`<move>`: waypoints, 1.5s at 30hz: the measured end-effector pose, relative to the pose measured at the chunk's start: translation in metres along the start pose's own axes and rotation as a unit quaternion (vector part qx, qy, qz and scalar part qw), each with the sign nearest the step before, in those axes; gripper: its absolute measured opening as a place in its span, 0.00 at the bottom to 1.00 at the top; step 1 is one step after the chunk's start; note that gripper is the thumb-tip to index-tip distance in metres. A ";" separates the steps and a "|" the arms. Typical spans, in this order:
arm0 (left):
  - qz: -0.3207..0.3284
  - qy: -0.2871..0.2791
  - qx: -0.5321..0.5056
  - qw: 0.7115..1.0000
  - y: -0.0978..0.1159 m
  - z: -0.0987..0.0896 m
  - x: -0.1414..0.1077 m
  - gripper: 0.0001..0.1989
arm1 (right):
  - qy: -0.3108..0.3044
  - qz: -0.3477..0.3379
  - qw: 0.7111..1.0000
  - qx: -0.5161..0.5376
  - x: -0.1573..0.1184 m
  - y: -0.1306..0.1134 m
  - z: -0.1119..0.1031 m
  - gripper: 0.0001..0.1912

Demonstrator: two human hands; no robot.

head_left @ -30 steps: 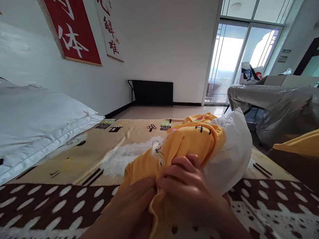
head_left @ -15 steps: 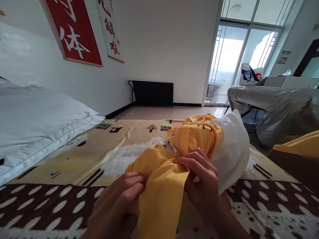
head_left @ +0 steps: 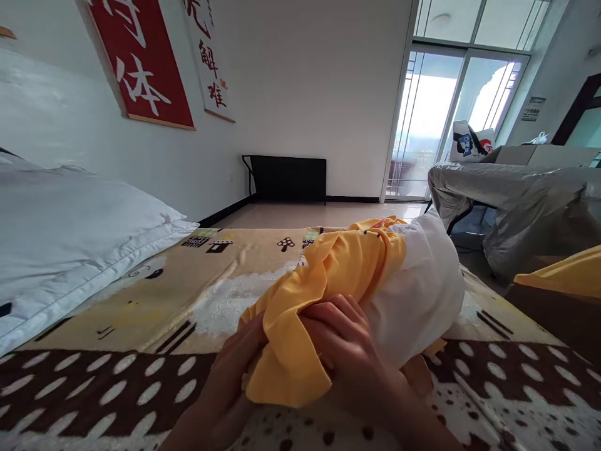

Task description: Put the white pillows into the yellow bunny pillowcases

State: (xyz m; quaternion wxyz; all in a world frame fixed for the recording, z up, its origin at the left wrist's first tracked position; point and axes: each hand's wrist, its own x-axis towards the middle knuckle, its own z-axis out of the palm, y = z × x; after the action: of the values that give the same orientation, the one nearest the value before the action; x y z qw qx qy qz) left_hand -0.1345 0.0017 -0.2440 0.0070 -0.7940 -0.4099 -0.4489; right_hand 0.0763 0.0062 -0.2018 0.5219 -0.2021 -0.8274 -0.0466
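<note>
A bunched yellow pillowcase (head_left: 345,266) lies over one end of a white pillow (head_left: 417,288) on the bed. My left hand (head_left: 239,369) is closed at the near left side of the pillowcase, its fingertips partly hidden by a fold. My right hand (head_left: 345,351) grips the cloth on the other side, beside the pillow, with bent fingers. Between the two hands a loose yellow flap hangs toward me. Most of the pillow's right part is bare white.
A patterned beige and brown blanket (head_left: 159,307) covers the bed. White pillows (head_left: 79,219) lie at the left. At the right are a plastic-wrapped table (head_left: 511,181) and a yellow cloth (head_left: 563,272) over a dark box. A black folded panel (head_left: 288,178) leans against the far wall.
My right hand has moved left and down along the pillowcase, closer to my left hand. The flap has folded shorter, and more of the white pillow shows.
</note>
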 end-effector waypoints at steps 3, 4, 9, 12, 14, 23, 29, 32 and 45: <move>0.038 -0.058 -0.043 0.997 -0.001 -0.010 0.005 0.18 | 0.019 0.000 1.000 -0.007 0.000 0.005 0.004 0.06; 0.055 -0.070 -0.052 0.995 0.000 -0.013 0.010 0.15 | 0.027 -0.003 1.000 -0.011 -0.001 0.005 0.005 0.07; 0.080 -0.052 -0.080 0.992 0.003 -0.025 0.029 0.05 | 0.066 -0.004 0.997 -0.029 -0.006 0.006 0.009 0.09; 0.102 -0.024 -0.064 0.992 -0.001 -0.023 0.030 0.04 | 0.074 -0.004 0.996 -0.040 -0.009 0.004 0.010 0.09; 0.136 -0.005 -0.017 0.991 -0.004 -0.018 0.029 0.05 | 0.067 -0.011 0.997 -0.044 -0.009 0.002 0.010 0.09; 0.182 0.096 0.116 0.972 -0.004 -0.003 0.024 0.07 | -0.007 -0.028 1.000 -0.004 -0.004 0.000 0.010 0.10; 0.231 0.046 0.128 0.963 0.004 -0.003 0.017 0.07 | 0.112 0.059 0.991 0.036 -0.004 0.003 0.010 0.07; 0.260 0.051 0.137 0.954 0.010 -0.003 0.019 0.09 | 0.087 0.067 0.993 0.049 -0.007 0.007 0.009 0.07; 0.279 0.045 0.143 0.949 0.025 0.002 0.025 0.12 | -0.110 0.054 0.992 -0.040 -0.011 0.013 0.006 0.09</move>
State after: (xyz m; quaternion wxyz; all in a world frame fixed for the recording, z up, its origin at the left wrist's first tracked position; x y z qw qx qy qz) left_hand -0.1101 0.0020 -0.2176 0.2640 -0.8462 -0.2316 -0.4008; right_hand 0.0805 0.0169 -0.2162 0.4210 -0.2710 -0.8651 -0.0290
